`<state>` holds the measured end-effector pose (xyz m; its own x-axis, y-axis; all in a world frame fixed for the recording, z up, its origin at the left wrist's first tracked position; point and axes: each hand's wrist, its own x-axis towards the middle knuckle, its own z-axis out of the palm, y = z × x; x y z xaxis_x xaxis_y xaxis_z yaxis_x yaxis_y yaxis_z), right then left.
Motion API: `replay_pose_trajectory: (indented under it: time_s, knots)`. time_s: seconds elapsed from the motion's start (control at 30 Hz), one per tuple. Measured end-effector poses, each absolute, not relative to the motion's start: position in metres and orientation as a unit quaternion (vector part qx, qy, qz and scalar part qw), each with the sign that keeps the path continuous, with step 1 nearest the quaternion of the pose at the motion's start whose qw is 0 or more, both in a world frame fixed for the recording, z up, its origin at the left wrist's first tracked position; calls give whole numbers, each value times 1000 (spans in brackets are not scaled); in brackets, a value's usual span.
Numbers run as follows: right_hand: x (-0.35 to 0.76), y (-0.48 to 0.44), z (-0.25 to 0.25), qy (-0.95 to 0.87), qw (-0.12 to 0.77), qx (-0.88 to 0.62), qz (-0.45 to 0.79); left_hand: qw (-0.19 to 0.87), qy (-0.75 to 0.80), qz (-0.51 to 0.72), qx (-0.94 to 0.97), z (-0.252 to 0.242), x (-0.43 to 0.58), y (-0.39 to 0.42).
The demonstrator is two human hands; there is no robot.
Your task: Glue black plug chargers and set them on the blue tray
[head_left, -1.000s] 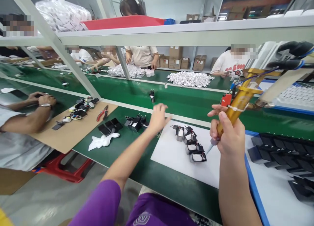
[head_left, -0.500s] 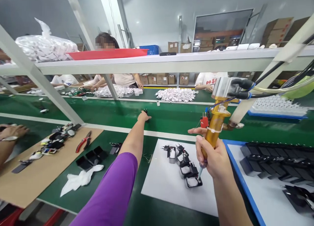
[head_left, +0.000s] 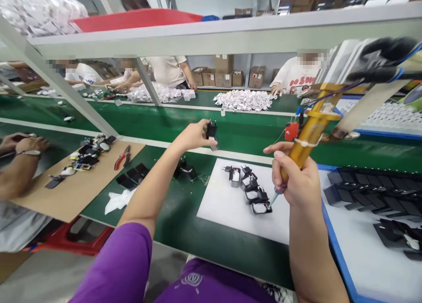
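My left hand pinches a black plug adapter, prongs up, above the near edge of the green conveyor belt. My right hand is wrapped round a yellow glue dispenser with hoses at its top. Its thin nozzle reaches down to the nearest of several open black adapter housings. These lie in a slanted row on a white sheet, with white parts inside and small plug pieces beside them. Whether the nozzle touches the housing I cannot tell.
At right, a blue-rimmed tray holds rows of black housings. Left are red-handled pliers, a cardboard sheet with loose parts, and a white cloth. A shelf crosses above the belt. A co-worker's hands are at far left.
My left hand has come back from the belt toward me, lifting the black plug adapter. My right hand stays on the dispenser. The view has tilted down.
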<state>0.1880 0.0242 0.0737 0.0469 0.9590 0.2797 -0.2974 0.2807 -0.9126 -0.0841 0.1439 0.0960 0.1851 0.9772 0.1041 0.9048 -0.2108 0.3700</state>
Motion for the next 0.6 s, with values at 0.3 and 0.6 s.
replay_pose_trajectory:
  time_s: [0.3,0.6]
  knots:
    - [184,21,78,-491,661,-336,458,296,490,128,810,1,-52,-23]
    - [182,18,78,-493,661,-329,460,290,540,346,710,-45,-30,-44]
